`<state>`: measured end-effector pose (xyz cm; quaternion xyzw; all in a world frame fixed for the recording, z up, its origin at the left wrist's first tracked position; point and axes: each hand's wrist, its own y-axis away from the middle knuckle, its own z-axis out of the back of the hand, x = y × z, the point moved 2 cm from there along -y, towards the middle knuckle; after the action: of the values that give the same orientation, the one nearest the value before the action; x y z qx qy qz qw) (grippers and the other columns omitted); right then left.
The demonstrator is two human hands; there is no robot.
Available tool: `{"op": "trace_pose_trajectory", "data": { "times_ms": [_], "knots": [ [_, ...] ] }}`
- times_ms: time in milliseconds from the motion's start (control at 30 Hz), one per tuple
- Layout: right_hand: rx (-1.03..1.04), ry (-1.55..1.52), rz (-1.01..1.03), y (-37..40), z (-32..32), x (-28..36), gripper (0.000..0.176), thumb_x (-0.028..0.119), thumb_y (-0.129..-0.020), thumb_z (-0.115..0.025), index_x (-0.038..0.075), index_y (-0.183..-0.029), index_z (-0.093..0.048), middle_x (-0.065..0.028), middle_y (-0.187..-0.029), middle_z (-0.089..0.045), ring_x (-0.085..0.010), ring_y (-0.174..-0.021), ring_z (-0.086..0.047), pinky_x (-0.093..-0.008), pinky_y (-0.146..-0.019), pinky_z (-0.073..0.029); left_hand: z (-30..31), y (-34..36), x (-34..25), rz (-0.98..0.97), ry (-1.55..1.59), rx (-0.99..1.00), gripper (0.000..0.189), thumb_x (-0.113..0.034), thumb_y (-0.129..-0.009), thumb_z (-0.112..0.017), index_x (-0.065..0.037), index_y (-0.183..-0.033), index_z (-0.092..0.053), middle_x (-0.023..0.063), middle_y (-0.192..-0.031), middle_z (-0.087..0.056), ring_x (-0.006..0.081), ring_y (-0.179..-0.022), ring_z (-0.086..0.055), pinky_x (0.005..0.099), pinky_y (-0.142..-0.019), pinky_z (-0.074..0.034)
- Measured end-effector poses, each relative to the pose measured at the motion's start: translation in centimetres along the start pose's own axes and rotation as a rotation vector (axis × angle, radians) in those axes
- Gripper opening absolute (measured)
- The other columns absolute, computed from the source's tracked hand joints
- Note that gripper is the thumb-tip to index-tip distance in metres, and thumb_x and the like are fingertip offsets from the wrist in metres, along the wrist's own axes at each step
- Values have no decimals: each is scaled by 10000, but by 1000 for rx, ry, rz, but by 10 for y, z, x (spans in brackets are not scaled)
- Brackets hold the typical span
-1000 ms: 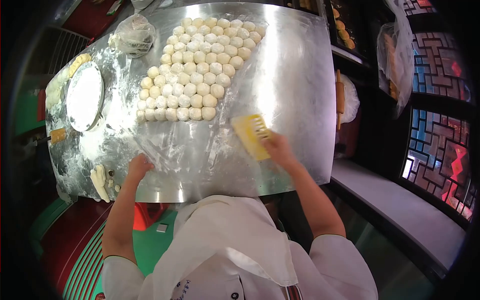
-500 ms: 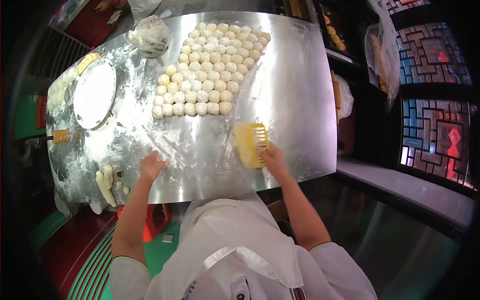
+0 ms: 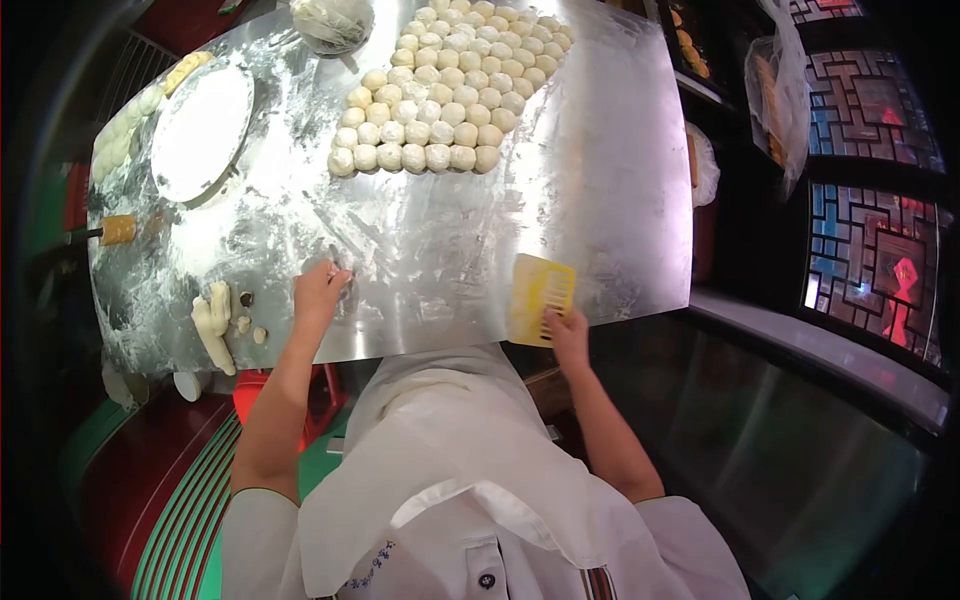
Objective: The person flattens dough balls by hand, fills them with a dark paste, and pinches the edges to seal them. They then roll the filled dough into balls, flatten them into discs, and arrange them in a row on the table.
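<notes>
My right hand [image 3: 569, 336] grips a yellow plastic dough scraper [image 3: 531, 298] by its slotted handle, near the front edge of the metal table [image 3: 620, 200]. The scraper's blade points to the left. My left hand [image 3: 320, 288] is over the floured surface with its fingers curled together; what they hold, if anything, is hidden. Beyond both hands, rows of round dough balls [image 3: 438, 132] sit packed close together. To the left of my left hand lie strips of dough [image 3: 213, 325] and a few small dough bits [image 3: 259, 335].
A white oval tray [image 3: 203, 130] rests at the left, near a rolling tool with a tan head [image 3: 118, 230]. Behind stands a plastic-wrapped bundle [image 3: 333, 22]. More dough pieces [image 3: 113, 150] line the far left edge. A red stool [image 3: 322, 400] stands under the table.
The scraper in my right hand has moved right and towards the table's front edge. My left hand's fingers have curled in more. The whole view has tilted, shifting the table upward.
</notes>
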<state>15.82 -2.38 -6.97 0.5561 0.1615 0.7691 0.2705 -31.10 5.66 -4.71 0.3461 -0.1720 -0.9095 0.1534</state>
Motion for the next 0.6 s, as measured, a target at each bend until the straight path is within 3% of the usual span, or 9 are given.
{"op": "trace_pose_trajectory", "data": {
  "times_ms": [67, 133, 167, 267, 300, 400, 467, 600],
  "knots": [
    [95, 133, 184, 19, -80, 47, 194, 143, -997, -634, 1, -1124, -667, -16, -935, -692, -94, -839, -639, -279, -740, -538, 6, 9, -4, 103, -13, -1, 218, -233, -906, -694, -40, -1001, -657, 141, -821, -670, 364, -821, -649, 403, -821, -470],
    [77, 3, 168, 32, -101, 72, 199, 139, -994, -623, -11, -1116, -670, -36, -932, -698, -100, -826, -632, -288, -735, -533, 16, 16, -1, -256, 143, -234, 185, -139, -926, -642, -14, -1062, -652, 178, -961, -653, 369, -861, -638, 391, -768, -498],
    [37, -112, 151, 35, -107, 83, 205, 135, -991, -611, -23, -1107, -673, -57, -928, -704, -107, -812, -624, -296, -730, -528, 24, 23, 4, -265, 52, -224, 233, -60, -926, -603, -7, -1148, -648, 179, -1040, -612, 317, -851, -630, 385, -743, -499],
    [-28, -103, 137, 42, -86, 69, 258, 138, -997, -598, -33, -1185, -642, -85, -962, -712, -132, -836, -647, -309, -772, -543, 46, 46, 6, -145, 247, -213, 286, -27, -912, -601, -5, -1194, -641, 152, -1006, -594, 258, -802, -613, 361, -719, -500],
    [-7, -95, 145, 41, -98, 68, 258, 138, -997, -598, -33, -1185, -642, -85, -962, -712, -132, -836, -647, -309, -772, -543, 48, 51, 13, -147, 286, -218, 320, -33, -904, -623, -12, -1223, -642, 133, -972, -584, 219, -778, -598, 338, -710, -494],
    [73, 24, 157, 54, -150, 72, 272, 138, -999, -595, -40, -1201, -634, -90, -972, -709, -123, -851, -648, -305, -769, -545, 45, 70, 34, -73, 340, -222, 315, -43, -903, -639, -13, -1217, -649, 131, -978, -592, 217, -762, -589, 331, -709, -492],
    [360, 43, 138, 54, -205, 114, 275, 137, -1000, -593, -41, -1205, -636, -89, -1010, -712, -124, -862, -647, -303, -774, -545, 42, 81, 46, -78, 382, -259, 298, -55, -909, -645, -16, -1204, -657, 128, -974, -592, 213, -762, -582, 325, -712, -487],
    [383, -72, 174, 44, -224, 125, 278, 146, -1001, -599, -27, -1214, -639, -69, -1016, -700, -119, -871, -637, -301, -773, -543, 52, 107, 68, -19, 438, -256, 261, -69, -919, -642, -14, -1173, -671, 123, -956, -593, 203, -775, -577, 318, -730, -485]
  ]
}}
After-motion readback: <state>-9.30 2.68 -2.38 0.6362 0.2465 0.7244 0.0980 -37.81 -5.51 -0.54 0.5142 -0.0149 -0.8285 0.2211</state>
